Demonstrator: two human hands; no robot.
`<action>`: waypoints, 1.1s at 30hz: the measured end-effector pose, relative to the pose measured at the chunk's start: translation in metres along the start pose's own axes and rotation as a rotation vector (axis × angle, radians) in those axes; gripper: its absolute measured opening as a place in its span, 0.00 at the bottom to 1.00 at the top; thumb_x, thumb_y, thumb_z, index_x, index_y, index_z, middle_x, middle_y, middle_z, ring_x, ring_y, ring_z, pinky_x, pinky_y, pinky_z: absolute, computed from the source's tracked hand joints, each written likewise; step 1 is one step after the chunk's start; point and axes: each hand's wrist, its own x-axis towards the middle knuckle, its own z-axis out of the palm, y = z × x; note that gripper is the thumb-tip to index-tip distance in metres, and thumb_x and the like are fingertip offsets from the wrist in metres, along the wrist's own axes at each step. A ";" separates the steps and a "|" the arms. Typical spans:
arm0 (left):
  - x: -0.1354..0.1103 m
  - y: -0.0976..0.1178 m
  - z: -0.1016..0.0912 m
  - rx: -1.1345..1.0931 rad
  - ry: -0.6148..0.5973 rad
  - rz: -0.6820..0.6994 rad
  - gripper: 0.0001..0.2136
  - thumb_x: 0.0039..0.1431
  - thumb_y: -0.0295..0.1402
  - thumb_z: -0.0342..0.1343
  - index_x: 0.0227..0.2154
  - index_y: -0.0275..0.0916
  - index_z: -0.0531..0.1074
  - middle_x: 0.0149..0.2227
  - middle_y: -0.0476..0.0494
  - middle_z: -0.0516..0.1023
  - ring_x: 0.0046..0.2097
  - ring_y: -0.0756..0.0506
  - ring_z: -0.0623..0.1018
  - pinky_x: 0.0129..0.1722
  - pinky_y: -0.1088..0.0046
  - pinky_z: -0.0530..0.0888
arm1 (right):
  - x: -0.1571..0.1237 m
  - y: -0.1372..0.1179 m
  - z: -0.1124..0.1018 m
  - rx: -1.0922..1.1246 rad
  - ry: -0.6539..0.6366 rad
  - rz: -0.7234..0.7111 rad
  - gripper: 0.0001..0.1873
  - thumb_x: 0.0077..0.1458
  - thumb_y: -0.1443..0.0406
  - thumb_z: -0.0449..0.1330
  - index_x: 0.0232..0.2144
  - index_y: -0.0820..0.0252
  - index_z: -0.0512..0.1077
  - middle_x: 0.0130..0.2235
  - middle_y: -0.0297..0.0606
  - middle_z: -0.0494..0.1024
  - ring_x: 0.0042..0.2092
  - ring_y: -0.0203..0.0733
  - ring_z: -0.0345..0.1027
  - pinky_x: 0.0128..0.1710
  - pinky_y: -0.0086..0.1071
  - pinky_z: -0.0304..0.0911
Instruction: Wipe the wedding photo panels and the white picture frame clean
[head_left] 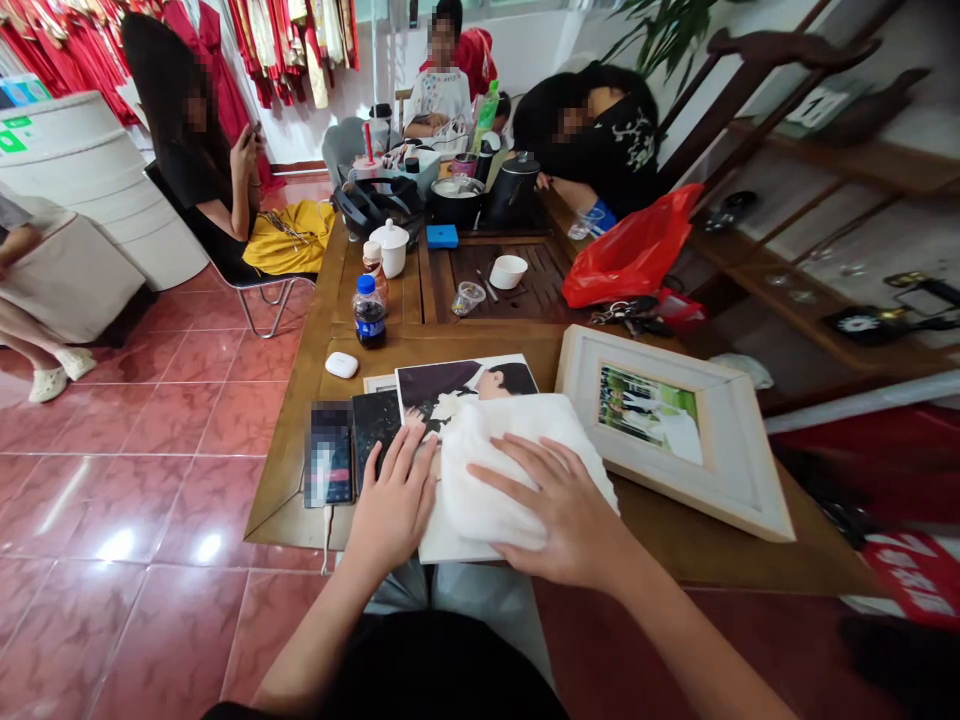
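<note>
My right hand (559, 505) lies flat, fingers spread, on a folded white cloth (495, 465) that rests on a large photo print (465, 390) at the near edge of the wooden table (300, 400). My left hand (394, 495) presses flat on the print's left side, fingers apart, beside a dark booklet (373, 420). A phone (328, 455) with a cable lies just left of that hand.
A white picture frame (675, 425) with a photo lies to the right. Farther back stand a cola bottle (369, 312), a white earbud case (342, 365), a white cup (508, 271), a kettle (514, 190) and a red plastic bag (634, 250). Three people sit around the far end.
</note>
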 end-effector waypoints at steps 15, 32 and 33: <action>0.002 0.002 -0.002 -0.001 -0.044 -0.048 0.24 0.75 0.34 0.37 0.70 0.43 0.56 0.73 0.46 0.56 0.74 0.45 0.56 0.71 0.55 0.57 | -0.015 -0.041 0.007 -0.030 0.064 0.033 0.38 0.49 0.56 0.65 0.63 0.50 0.69 0.65 0.50 0.67 0.65 0.62 0.59 0.64 0.58 0.48; 0.002 0.002 0.003 0.008 -0.002 -0.053 0.24 0.74 0.34 0.39 0.70 0.45 0.55 0.73 0.46 0.57 0.74 0.44 0.56 0.70 0.55 0.60 | -0.016 -0.061 0.013 -0.044 0.132 0.123 0.34 0.52 0.56 0.62 0.63 0.48 0.69 0.63 0.47 0.69 0.65 0.59 0.61 0.64 0.57 0.48; 0.001 0.002 0.002 0.005 -0.011 -0.052 0.24 0.74 0.34 0.40 0.70 0.45 0.55 0.73 0.46 0.56 0.74 0.44 0.56 0.70 0.55 0.60 | -0.014 -0.064 0.014 -0.027 0.128 0.113 0.34 0.52 0.56 0.63 0.63 0.47 0.69 0.63 0.47 0.69 0.65 0.59 0.60 0.64 0.56 0.48</action>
